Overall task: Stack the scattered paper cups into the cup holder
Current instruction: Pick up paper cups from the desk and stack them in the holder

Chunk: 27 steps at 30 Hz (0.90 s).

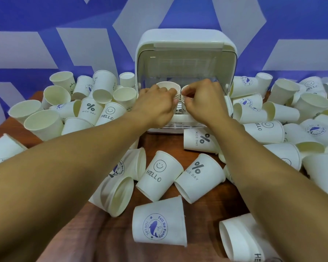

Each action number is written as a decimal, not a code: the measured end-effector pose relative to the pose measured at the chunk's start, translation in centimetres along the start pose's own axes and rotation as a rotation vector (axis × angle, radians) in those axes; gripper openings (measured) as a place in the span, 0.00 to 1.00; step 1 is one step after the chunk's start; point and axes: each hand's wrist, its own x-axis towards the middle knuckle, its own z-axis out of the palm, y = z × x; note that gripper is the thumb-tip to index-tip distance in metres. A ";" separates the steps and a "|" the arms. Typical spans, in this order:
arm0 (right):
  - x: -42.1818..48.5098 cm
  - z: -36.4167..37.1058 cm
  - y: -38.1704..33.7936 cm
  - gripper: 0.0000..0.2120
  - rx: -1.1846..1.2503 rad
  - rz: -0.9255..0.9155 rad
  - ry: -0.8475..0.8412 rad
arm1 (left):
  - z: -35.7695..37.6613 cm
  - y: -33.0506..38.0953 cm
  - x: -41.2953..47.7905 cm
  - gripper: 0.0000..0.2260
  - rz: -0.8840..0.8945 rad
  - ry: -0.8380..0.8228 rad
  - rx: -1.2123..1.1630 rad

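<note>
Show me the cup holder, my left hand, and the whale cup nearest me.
cup holder [186,37], head view, white top shell.
left hand [155,104], head view, back of hand.
whale cup [157,224], head view, printed side.

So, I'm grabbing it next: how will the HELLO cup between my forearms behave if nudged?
The HELLO cup lies on its side on the table, so it would likely roll in an arc. Thin paper: probably light, easily crushed.

cups [159,178] left, right and before cup holder [186,40]
</note>
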 end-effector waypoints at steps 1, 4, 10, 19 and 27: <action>0.0 -0.1 0.0 0.11 0.004 0.003 -0.001 | -0.1 0.0 0.0 0.17 0.001 -0.011 -0.003; 0.2 -0.4 -0.3 0.10 -0.030 -0.019 -0.007 | -0.2 0.0 -0.1 0.18 -0.007 -0.025 -0.029; -0.1 -2.4 -1.6 0.10 0.021 -0.079 0.139 | -0.9 0.9 -1.7 0.24 -0.072 0.177 -0.133; -2.8 -7.7 -4.2 0.10 0.050 -0.111 0.274 | -4.7 5.1 -6.9 0.15 0.048 0.265 -0.270; -13.6 -9.4 -2.8 0.06 -0.036 0.081 0.202 | -7.6 7.5 -12.3 0.06 0.382 -0.185 -0.291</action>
